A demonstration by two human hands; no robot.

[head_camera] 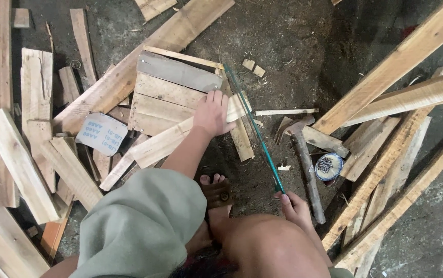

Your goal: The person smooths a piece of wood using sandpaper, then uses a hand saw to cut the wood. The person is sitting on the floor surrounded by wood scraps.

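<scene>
Wooden slat (180,138) is being pressed flat by my left hand (212,112) — steadying it — while my right hand (294,207) fingers are gripping the green saw (255,128).

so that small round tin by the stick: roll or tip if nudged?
The tin lies flat on the dirt floor, low and wide, so it probably slides rather than tips. Open top with small bits inside: likely light, and may spill if knocked.
</scene>
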